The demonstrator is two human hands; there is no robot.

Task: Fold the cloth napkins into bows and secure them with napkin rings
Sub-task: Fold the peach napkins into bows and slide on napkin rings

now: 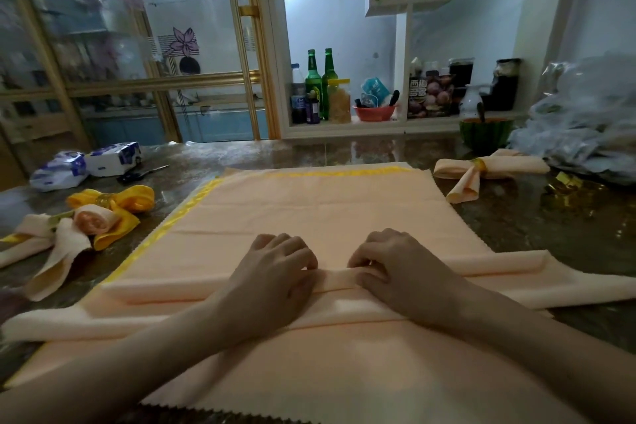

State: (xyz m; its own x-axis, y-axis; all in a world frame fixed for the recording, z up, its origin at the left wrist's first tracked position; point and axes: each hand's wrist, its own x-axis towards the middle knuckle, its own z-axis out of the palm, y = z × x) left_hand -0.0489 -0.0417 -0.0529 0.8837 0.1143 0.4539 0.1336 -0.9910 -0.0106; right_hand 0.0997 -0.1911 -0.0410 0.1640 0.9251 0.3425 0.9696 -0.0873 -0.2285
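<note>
From the head camera, a peach napkin (327, 210) lies spread flat across the middle of the dark, glossy worktop (516, 227), on top of a yellow cloth (165, 227) that shows only as a narrow strip along its left and far edges. The near part of the napkin has been gathered into long pleats running left to right, and a raised fold (172, 289) crosses it from side to side. Both hands are on that fold, close together but not touching. The left hand (278, 272) has its fingers curled over the ridge and pinches it, and the right hand (399, 268) pinches the same ridge just beside it, knuckles up. Both forearms lie over the near pleats. To the left on the worktop are a finished yellow bow (113, 200) and a pale peach bow (51, 244), with a small rolled peach cloth (94, 220) lying between them and touching both. Behind these sit scissors (137, 175) and two packs of tissues (62, 172). To the right, well apart from the hands, another peach bow (481, 175) is cinched at its middle by a gold napkin ring (479, 165). Beyond it stand a green bowl (485, 134) and a heap of clear plastic bags (585, 120). A white shelf (344, 127) at the back holds bottles and jars.
</note>
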